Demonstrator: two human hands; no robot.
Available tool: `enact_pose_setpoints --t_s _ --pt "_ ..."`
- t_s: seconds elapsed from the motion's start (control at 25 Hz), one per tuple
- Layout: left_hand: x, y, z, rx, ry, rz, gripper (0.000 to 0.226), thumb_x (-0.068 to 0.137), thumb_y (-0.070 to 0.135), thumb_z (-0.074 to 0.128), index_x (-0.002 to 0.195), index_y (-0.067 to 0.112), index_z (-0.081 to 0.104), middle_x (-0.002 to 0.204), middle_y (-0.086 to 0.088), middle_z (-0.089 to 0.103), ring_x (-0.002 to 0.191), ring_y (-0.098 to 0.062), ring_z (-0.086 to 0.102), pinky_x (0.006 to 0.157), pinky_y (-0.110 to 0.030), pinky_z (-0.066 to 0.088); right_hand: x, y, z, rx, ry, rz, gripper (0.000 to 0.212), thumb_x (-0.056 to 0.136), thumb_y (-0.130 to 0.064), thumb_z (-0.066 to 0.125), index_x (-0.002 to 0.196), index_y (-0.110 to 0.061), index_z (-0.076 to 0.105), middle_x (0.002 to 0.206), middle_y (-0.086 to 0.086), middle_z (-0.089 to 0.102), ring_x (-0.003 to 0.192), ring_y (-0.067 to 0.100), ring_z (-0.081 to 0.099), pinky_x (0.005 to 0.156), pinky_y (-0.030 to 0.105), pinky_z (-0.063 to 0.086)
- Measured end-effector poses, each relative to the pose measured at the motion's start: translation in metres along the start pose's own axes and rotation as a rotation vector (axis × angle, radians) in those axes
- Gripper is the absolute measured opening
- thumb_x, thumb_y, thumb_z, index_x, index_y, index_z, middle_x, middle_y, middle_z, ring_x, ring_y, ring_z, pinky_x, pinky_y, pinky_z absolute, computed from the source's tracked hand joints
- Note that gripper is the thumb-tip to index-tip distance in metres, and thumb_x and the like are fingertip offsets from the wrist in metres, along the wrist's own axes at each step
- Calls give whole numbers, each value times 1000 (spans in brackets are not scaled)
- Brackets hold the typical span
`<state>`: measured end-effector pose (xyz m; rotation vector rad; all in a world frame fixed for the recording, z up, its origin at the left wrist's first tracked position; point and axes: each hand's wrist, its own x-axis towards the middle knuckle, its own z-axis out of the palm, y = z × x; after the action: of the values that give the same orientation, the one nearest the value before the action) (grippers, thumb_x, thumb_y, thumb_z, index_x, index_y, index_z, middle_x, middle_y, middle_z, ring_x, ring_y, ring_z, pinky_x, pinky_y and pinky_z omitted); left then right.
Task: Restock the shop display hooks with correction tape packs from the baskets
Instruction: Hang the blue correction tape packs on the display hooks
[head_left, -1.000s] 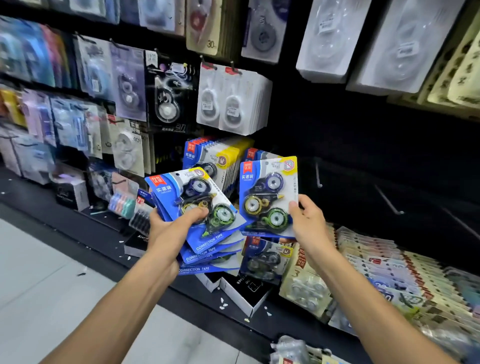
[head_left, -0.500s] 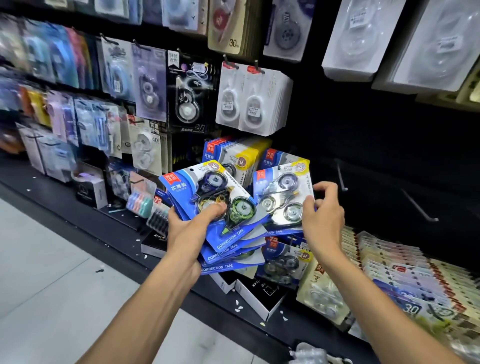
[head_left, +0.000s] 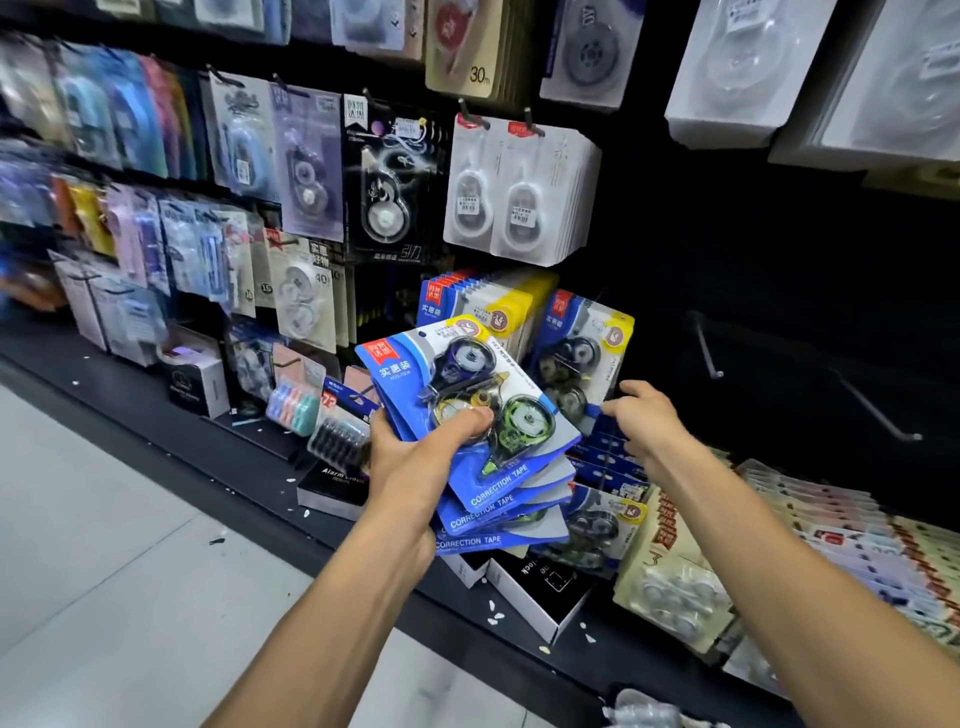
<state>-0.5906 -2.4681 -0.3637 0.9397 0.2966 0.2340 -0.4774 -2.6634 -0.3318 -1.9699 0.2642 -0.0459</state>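
A black display wall (head_left: 727, 270) is hung with rows of carded stationery on hooks, and a low black shelf (head_left: 171, 410) beneath it carries small boxes (head_left: 197, 376) and flat stacks of packs; no basket can be made out. A fanned stack of correction tape packs (head_left: 483, 431) is held in the left hand (head_left: 415, 462), thumb pressed across the top pack's clear blister and fingers curled beneath. Each pack is a blue card with a red label at the top corner, white "CORRECTION TAPE" lettering along the bottom, and dispensers in dark blue, yellow and green. One identical hung pack (head_left: 584, 358) is seen on a hook just behind the stack. The right hand (head_left: 649, 423) is near that pack's lower edge, fingers loosely spread; whether it is touched cannot be told. Two bare hooks (head_left: 706, 348) are seen to the right.
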Motion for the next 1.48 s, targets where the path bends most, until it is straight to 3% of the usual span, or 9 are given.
enact_pose_setpoints --t_s 0.12,0.32,0.44,0.56,0.72,0.92,1.08,1.36,1.48 --pt "3 -2 3 -16 -44 -10 69 70 11 90 127 24 55 108 -8 77 86 -32 77 73 -53 62 -31 5 -8 67 -52 -137 25 105 -24 49 126 -18 62 114 4 69 91 19 67 80 36 56" --pt "0 -12 13 -4 -72 -4 71 68 11 91 128 22 54 110 -9 77 89 -31 77 74 -51 63 -79 1 -9 -4 -345 -321 32 86 -46 71 109 -23 71 96 -9 76 75 4 70 62 23 53" --pt "-6 -12 19 2 -150 -5 79 60 22 94 130 22 57 111 -6 77 96 -31 76 86 -54 60 -80 -4 -6 137 -289 -228 42 78 -33 83 111 -11 67 97 7 78 85 22 75 71 33 60" --pt "-6 -9 19 45 -184 18 93 48 30 94 133 22 56 115 -4 76 101 -30 75 92 -54 58 -81 -7 -9 336 -278 -159 40 83 -19 79 115 -4 62 91 8 77 73 19 75 58 28 58" --pt "-8 -12 20 91 -187 7 85 55 13 94 130 22 55 112 -6 77 98 -32 76 85 -58 60 -79 -6 -15 536 -217 -38 32 87 -23 75 112 -8 61 99 13 76 73 23 75 59 39 62" --pt "-4 -13 20 0 -82 -66 77 64 5 91 132 16 57 110 -11 77 93 -34 76 78 -60 61 -71 7 -17 540 23 -87 18 92 -27 69 101 -17 57 91 5 71 69 17 68 50 28 50" --pt "4 -5 10 42 193 102 82 65 5 92 133 24 51 114 -1 74 91 -23 76 70 -43 65 -52 17 -36 383 144 -137 18 96 -26 63 107 -16 54 88 6 63 54 13 50 41 27 37" --pt "4 11 -1 -32 295 137 88 65 8 93 135 31 46 121 -1 69 91 -28 76 68 -57 63 -40 36 -27 271 104 -105 17 95 -17 67 109 -9 62 90 10 69 47 16 60 50 29 59" --pt "1 9 5 -38 239 112 84 67 6 91 135 31 47 115 -1 72 88 -27 77 69 -58 62 -17 36 -16 159 116 -28 25 92 -31 71 99 -8 67 73 8 73 56 24 69 62 38 63"
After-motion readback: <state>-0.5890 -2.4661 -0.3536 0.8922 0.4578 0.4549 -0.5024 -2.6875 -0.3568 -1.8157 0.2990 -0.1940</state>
